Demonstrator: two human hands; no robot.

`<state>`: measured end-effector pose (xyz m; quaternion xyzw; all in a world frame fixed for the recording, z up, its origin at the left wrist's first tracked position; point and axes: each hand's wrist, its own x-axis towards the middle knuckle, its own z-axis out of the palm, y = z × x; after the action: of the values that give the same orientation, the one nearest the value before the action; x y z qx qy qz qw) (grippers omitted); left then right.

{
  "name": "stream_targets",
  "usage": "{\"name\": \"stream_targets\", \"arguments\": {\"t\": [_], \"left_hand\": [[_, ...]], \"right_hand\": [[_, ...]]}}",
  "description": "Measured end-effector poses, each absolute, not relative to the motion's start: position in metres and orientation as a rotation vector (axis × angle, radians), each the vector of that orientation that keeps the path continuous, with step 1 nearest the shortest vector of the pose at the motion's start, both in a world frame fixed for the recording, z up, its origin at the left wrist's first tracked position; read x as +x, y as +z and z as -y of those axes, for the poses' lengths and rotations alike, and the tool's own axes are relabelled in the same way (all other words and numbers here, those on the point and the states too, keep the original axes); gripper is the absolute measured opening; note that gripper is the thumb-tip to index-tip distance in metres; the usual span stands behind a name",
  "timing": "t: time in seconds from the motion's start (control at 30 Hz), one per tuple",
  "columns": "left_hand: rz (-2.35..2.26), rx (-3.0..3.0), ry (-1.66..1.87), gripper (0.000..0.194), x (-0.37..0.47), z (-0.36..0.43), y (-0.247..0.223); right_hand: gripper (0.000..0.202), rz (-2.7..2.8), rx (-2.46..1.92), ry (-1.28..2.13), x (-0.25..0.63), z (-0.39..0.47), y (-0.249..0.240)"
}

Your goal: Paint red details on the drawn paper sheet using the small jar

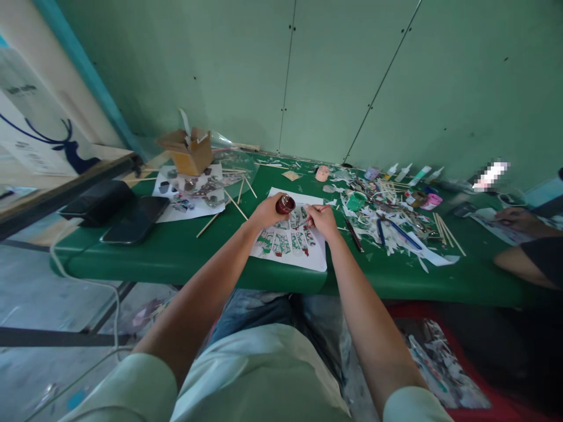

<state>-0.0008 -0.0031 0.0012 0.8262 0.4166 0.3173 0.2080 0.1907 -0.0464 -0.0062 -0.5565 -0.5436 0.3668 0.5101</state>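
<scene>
My left hand [266, 213] is closed around a small jar of dark red paint [285, 204], held over the top of a white sheet of paper [317, 261]. My right hand [322, 220] pinches a thin paintbrush [325, 207], whose tip points down and left toward the sheet. Rows of small printed shapes [281, 242] cover the paper, coloured partly green and dark red. Both hands hover close to the sheet's upper half and hide some of it. The exact spot where the brush tip ends is too small to make out.
Right of the sheet lie paper scraps, an open green paint jar [356, 201], blue-handled pliers [398, 230] and wooden sticks [448, 234]. To the left are a phone [135, 220] and a cardboard box [192, 153]. Another person's hand [519, 220] works at the far right.
</scene>
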Motion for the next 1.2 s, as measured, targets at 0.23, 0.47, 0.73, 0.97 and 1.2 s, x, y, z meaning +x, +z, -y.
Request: {"name": "stream_targets", "arguments": {"t": [0.23, 0.47, 0.73, 0.97, 1.2], "left_hand": [[-1.193, 2.295, 0.924, 0.062, -0.002, 0.005, 0.003], [-1.626, 2.132, 0.989, 0.065, -0.008, 0.002, 0.004], [-1.868, 1.939, 1.163, 0.057, -0.018, 0.003, 0.01], [-1.87, 1.934, 1.058, 0.066, -0.023, 0.002, 0.01], [-1.557, 2.05, 1.544, 0.048, -0.027, 0.099, 0.046]], "right_hand": [[0.034, 1.29, -1.299, 0.875, 0.192, 0.043, -0.011], [0.037, 1.246, -1.295, 0.916, 0.19, 0.043, -0.01], [0.038, 1.249, -1.309, 0.935, 0.19, 0.043, -0.01], [0.037, 1.268, -1.3, 0.913, 0.19, 0.043, -0.009], [0.038, 1.269, -1.292, 0.922, 0.189, 0.043, -0.008]]}}
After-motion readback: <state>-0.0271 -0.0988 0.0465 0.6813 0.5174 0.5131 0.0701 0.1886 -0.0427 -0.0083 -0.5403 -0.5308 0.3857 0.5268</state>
